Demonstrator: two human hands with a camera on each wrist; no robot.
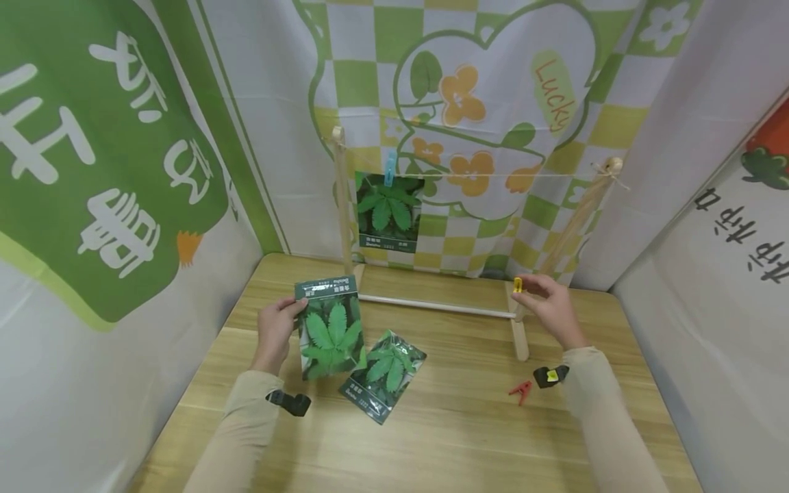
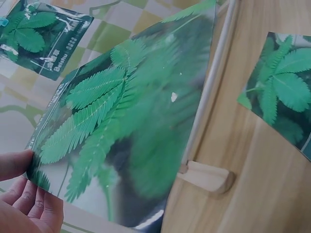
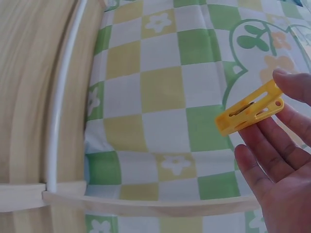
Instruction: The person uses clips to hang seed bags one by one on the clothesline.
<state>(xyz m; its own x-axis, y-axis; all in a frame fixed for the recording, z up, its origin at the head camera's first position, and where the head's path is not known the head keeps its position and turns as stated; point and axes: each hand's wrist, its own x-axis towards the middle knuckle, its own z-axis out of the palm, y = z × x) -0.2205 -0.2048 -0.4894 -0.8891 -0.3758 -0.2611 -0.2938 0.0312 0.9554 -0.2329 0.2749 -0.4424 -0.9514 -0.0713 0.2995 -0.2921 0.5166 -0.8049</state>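
"Where are you in the job?"

"By my reading, between pegs: one glossy dark-green packet with a fern-leaf photo [image 1: 387,216] hangs on the thin pale string [image 1: 481,175] from a light-blue clip [image 1: 390,170], and I have a second to go up. My left hand [image 1: 275,335] grips that large, shiny, leaf-printed packet [image 1: 331,332] by its edge, thumb in front and fingers behind, over the left part of the wood-grained desk [image 1: 456,438]."

"And the other hand?"

"My right hand [image 1: 553,311] pinches a small yellow clip [image 1: 517,285] between thumb and fingers, near the right post of the pale wooden frame [image 1: 343,205], which stands along the desk's far edge."

"What does the next move call for?"

"I'd say lifting the packet to the string, right of the hanging one, then squeezing the clip open over both. My packet's lettered band points toward the far edge, while the hung one has its band at the bottom, so a turn may be needed."

"How will it handle?"

"It's a thin, flat rectangle with a slick sheen; I expect it to flex and slip. The clip looks like hard, slotted plastic."

"Anything left over?"

"A smaller-looking leaf-printed packet [image 1: 387,373] lies askew mid-desk, and a red clip [image 1: 522,391] lies toward the right edge."
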